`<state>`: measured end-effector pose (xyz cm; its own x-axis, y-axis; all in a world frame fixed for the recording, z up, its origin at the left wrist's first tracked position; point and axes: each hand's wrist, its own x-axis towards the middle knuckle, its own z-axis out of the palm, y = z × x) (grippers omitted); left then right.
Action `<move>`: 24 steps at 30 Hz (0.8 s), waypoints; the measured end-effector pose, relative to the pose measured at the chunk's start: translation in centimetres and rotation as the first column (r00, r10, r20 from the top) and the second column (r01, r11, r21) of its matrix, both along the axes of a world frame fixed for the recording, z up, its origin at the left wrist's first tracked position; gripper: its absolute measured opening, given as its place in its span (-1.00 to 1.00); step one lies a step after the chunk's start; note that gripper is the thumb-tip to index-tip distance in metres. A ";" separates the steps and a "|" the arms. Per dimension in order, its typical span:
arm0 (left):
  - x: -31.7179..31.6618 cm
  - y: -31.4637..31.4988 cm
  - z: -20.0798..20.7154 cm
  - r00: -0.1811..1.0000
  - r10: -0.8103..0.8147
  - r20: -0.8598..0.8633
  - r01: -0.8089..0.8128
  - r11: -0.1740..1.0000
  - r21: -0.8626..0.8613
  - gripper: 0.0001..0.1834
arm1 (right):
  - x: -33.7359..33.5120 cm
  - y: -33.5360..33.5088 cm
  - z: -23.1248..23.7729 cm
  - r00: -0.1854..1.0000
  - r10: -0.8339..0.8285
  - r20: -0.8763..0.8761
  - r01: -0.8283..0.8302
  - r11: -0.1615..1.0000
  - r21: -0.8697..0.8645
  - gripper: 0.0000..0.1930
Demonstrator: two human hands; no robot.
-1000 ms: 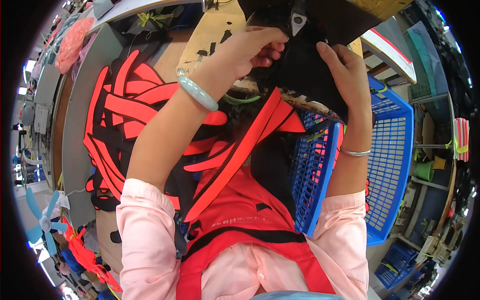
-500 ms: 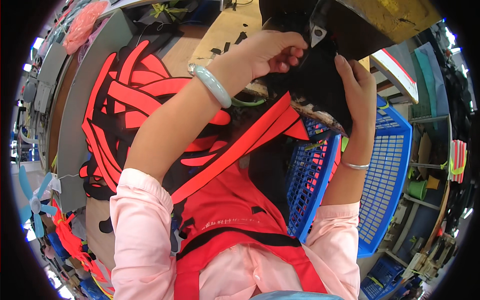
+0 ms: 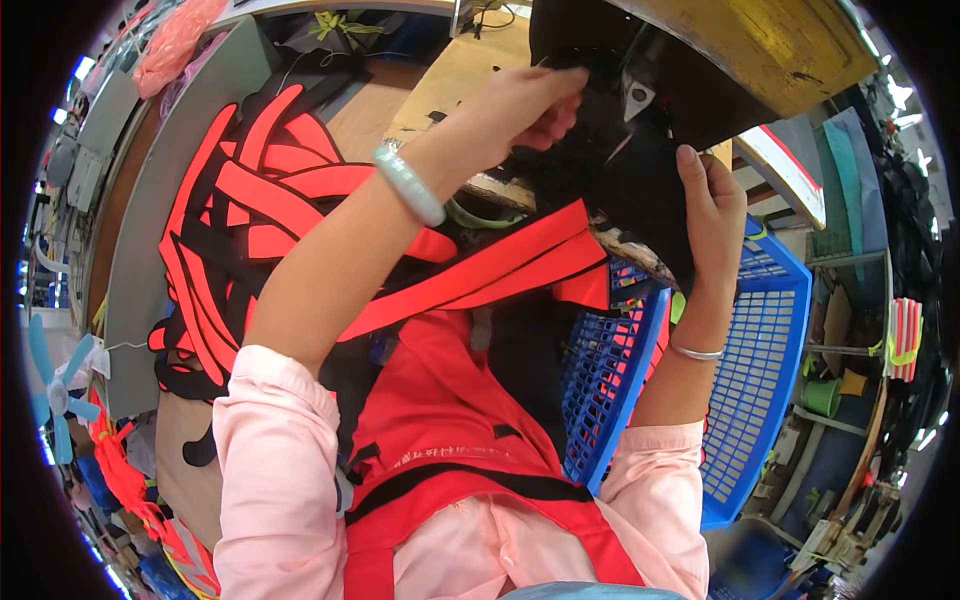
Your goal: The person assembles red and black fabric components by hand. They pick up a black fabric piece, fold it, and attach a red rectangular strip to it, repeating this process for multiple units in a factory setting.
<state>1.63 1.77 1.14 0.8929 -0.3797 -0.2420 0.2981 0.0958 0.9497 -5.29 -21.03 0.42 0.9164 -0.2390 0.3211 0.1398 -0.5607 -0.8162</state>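
My left hand (image 3: pixel 545 108) is lifted over the worktable, left of a small metal plate with a hole (image 3: pixel 637 98) on a dark machine. Its fingers are curled but smeared by motion, so what they hold, if anything, does not show. At the table's right side my right hand (image 3: pixel 712 195) pinches the edge of a black fabric piece (image 3: pixel 650 185), thumb on top and fingers mostly behind. A red strip with black edges (image 3: pixel 500 265) hangs from the table's near edge, passing under my left forearm toward the lower left.
Red and black strips (image 3: pixel 270 190) lie heaped at the left beside a grey panel (image 3: pixel 150 210). Blue plastic baskets (image 3: pixel 755 360) stand below right, one with red pieces behind its mesh. The machine's yellow and black housing (image 3: pixel 770 45) overhangs the table. A fan (image 3: pixel 57 397) is far left.
My left hand has moved left and away from the metal plate. The right hand keeps its hold on the black fabric, slightly lower. The hanging red strip has shifted and lies flatter.
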 end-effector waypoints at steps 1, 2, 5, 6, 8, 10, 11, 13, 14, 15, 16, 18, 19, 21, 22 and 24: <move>-1.2 0.8 -0.5 0.997 -0.065 0.042 0.061 0.993 0.100 -0.66 | 0.0 0.1 -0.2 1.000 0.014 0.027 -0.014 1.000 -0.007 -0.53; -2.4 1.3 -1.1 0.987 -0.139 0.077 0.121 0.972 0.203 -0.59 | 0.1 0.3 -0.3 0.999 0.018 0.035 -0.018 1.000 -0.010 -0.53; -6.4 2.2 -3.2 0.882 -0.355 0.311 0.259 0.915 0.309 -0.47 | 0.5 0.9 -0.7 0.997 0.045 0.065 -0.042 0.998 -0.046 -0.55; -7.2 1.8 -4.6 0.878 -0.267 0.397 0.182 0.954 0.239 -0.58 | 0.0 1.0 -0.6 0.997 0.042 0.060 -0.038 0.997 -0.064 -0.56; -7.9 1.6 -5.7 0.928 -0.216 0.304 0.196 0.976 0.094 -0.66 | -1.0 1.3 0.1 0.997 0.046 0.054 -0.041 0.994 -0.097 -0.57; -9.0 1.8 -5.7 0.926 -0.232 0.299 0.185 0.966 0.180 -0.68 | -2.6 1.0 -0.2 0.997 0.029 0.068 -0.024 0.997 -0.070 -0.60; -9.6 1.8 -5.4 0.923 -0.243 0.299 0.180 0.958 0.221 -0.70 | -3.6 0.9 0.0 0.997 0.018 0.073 -0.014 0.998 -0.058 -0.61; -10.9 1.6 -4.1 0.906 -0.188 0.378 0.138 0.978 0.155 -0.71 | -5.6 0.0 0.3 0.996 0.050 0.069 -0.047 0.997 -0.055 -0.64; -11.2 1.6 -3.3 0.896 -0.157 0.416 0.117 0.986 0.120 -0.72 | -6.7 -0.7 0.3 0.988 0.142 0.054 -0.144 0.989 0.035 -0.64; -11.3 2.0 -2.5 0.878 -0.225 0.423 0.172 0.972 0.162 -0.74 | -7.8 -1.5 0.1 0.971 0.233 0.047 -0.238 0.963 0.126 -0.63; -11.3 2.1 -2.0 0.875 -0.267 0.404 0.224 0.963 0.150 -0.76 | -8.7 -2.4 -0.1 0.944 0.324 0.052 -0.328 0.919 0.219 -0.62; -11.4 2.1 -1.4 0.864 -0.346 0.366 0.324 0.938 0.122 -0.79 | -9.3 -3.2 -1.1 0.754 0.655 0.055 -0.589 0.636 0.499 -0.61; -11.5 1.7 -0.9 0.842 -0.369 0.395 0.345 0.929 0.132 -0.81 | -9.6 -1.8 -1.2 0.834 0.551 -0.016 -0.508 0.780 0.365 -0.64; -11.7 1.3 0.1 0.795 -0.416 0.441 0.353 0.909 0.221 -0.82 | -9.9 0.2 -1.2 0.771 0.622 -0.138 -0.574 0.772 0.272 -0.64; -11.7 1.3 0.4 0.771 -0.439 0.462 0.353 0.898 0.263 -0.82 | -9.9 0.9 -2.1 0.740 0.664 -0.107 -0.611 0.730 0.306 -0.69; -11.5 1.3 0.6 0.728 -0.454 0.514 0.293 0.883 0.366 -0.82 | -10.6 0.5 -1.5 0.639 0.727 -0.251 -0.519 0.648 0.558 -0.75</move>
<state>-9.84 3.06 1.75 0.6885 -0.7131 0.1320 -0.3437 -0.1606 0.9252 -15.90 -20.55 -1.04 0.8917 0.4392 -0.1090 -0.0835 -0.0770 -0.9935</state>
